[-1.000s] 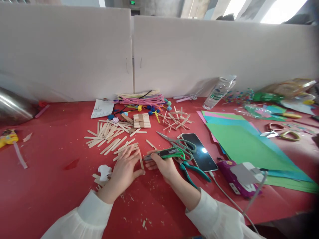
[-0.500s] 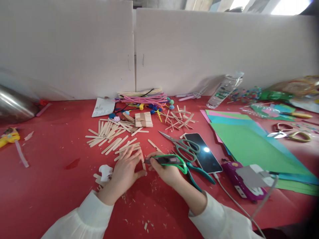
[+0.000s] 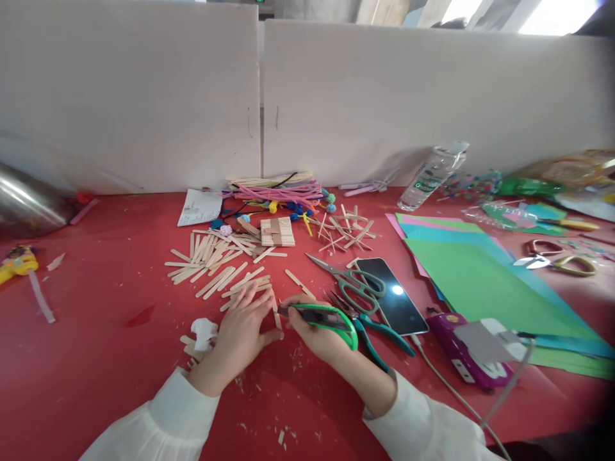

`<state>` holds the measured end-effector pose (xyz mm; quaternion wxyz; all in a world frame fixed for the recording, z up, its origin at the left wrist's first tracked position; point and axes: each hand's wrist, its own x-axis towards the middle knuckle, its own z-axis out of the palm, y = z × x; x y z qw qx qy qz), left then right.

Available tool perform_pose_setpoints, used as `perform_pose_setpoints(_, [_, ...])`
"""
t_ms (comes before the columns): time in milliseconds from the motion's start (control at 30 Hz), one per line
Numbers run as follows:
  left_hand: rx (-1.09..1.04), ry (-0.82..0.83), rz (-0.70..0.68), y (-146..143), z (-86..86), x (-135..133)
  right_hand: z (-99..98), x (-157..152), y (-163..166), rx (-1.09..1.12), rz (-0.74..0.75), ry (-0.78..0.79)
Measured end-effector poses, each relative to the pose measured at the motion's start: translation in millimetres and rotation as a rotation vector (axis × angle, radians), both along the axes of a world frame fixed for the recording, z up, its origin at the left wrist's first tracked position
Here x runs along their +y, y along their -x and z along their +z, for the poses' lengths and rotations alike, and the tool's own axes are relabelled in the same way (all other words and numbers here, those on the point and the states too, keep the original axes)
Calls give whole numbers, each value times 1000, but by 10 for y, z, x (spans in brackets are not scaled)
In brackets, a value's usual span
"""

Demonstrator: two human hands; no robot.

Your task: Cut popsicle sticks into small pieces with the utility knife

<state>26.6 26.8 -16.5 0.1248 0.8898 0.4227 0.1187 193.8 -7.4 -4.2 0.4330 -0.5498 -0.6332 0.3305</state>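
Observation:
My left hand [image 3: 239, 334] lies on the red table [image 3: 96, 358], fingers and thumb pinning a short wooden craft stick [image 3: 276, 318] upright in the view. My right hand [image 3: 314, 331] is closed round a green and black utility knife [image 3: 321, 315], whose tip touches the stick near its middle. A loose pile of wooden sticks [image 3: 216, 262] lies just beyond my left fingers. Green-handled scissors [image 3: 353, 280] and teal-handled pliers [image 3: 372, 326] lie right of the knife.
A phone [image 3: 391, 294] lies face up by the scissors, a purple device [image 3: 464, 352] with a cable beside it. Coloured paper sheets [image 3: 475, 275] spread to the right. A stick block [image 3: 276, 232], pipe cleaners [image 3: 278, 192], a water bottle [image 3: 430, 176] and white partitions [image 3: 144, 96] stand behind.
The knife has tilted lower and moved a little toward me, its tip staying at the stick. My left hand has stayed in place on the stick.

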Motion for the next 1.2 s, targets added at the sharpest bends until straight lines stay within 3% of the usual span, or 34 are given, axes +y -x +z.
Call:
perform_pose_setpoints(667, [5, 3, -1, -5, 6, -2, -21, -11, 13, -7, -28, 16])
perform_pose_setpoints(967, [24, 45, -2, -23, 32, 13, -42, 57, 24, -82, 50, 43])
perform_pose_setpoints(1200, [50, 64, 24, -53, 84, 9, -51, 39, 43, 173, 9, 116])
